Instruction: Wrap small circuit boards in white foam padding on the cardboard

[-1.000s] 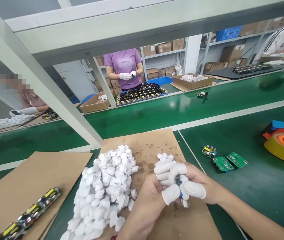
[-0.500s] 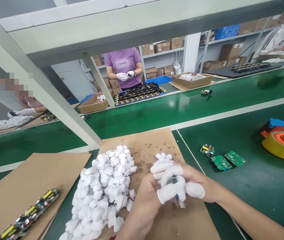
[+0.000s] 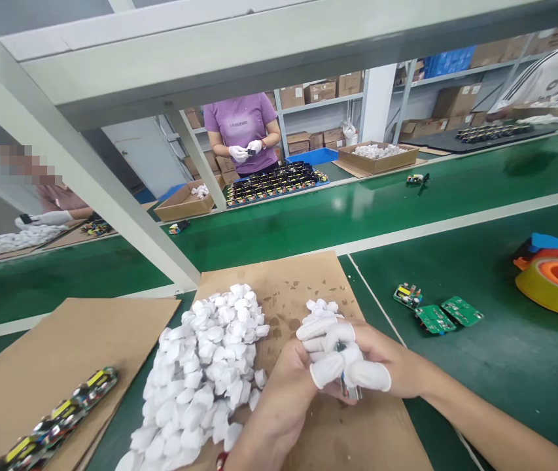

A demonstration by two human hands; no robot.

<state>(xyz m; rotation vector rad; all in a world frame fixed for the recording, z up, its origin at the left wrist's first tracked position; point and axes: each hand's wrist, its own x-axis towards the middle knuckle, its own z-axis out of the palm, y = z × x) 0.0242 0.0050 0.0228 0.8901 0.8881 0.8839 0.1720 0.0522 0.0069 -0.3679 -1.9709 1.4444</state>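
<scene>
Both my hands meet over the cardboard sheet [image 3: 303, 281], with white covers on several fingertips. My left hand [image 3: 303, 369] and my right hand [image 3: 371, 356] have their fingers closed around a small circuit board [image 3: 350, 388]. Only its lower end, with a metal part, and a dark bit between the fingers show. A large heap of small white pieces [image 3: 200, 379] lies to the left of my hands. A smaller group of white pieces [image 3: 322, 307] sits just beyond my fingers, partly hidden by them.
Three green circuit boards [image 3: 435, 318] lie on the right, near a yellow tape roll [image 3: 553, 288]. On the left, a row of boards [image 3: 57, 418] rests on cardboard [image 3: 126, 327]. Boards sit on the green belt [image 3: 298, 229]. A metal post [image 3: 161, 242] stands ahead; co-workers are beyond it.
My right fingers have shifted slightly and closed in around the circuit board, which has turned a little. The boards on the belt have moved to the right.
</scene>
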